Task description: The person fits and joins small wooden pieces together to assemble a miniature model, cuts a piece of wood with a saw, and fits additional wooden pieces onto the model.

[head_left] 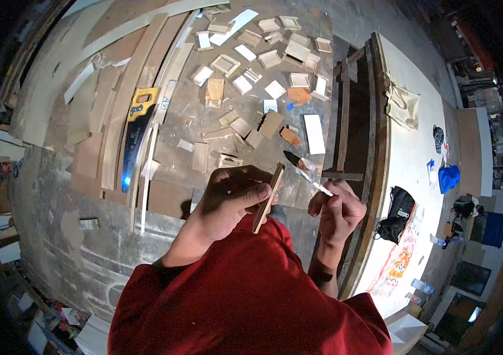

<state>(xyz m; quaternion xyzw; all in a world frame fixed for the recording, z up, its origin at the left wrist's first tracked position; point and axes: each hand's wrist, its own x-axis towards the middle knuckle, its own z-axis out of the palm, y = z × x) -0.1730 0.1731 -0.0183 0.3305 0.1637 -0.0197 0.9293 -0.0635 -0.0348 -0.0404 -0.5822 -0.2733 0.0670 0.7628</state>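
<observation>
My left hand (233,198) is closed on a small, thin wooden piece (268,199), held upright on edge between thumb and fingers in front of my chest. Pinched in my right hand (339,208) is a slim white stick-like tool (317,186), pointing up and left towards the wooden piece but apart from it. A dark pointed shape (291,158) shows at or behind its far end; I cannot tell whether it belongs to the tool. Beyond my hands, small wooden boxes (225,65) and loose board pieces (271,125) lie scattered on the worktop (174,142).
A yellow-handled handsaw (135,133) lies on long boards (115,118) to the left. A white rectangular panel (315,134) is on the worktop. At right, a pale table (423,154) carries a cloth bag (403,106) and a black drawstring bag (398,214). A tape roll (89,223) lies lower left.
</observation>
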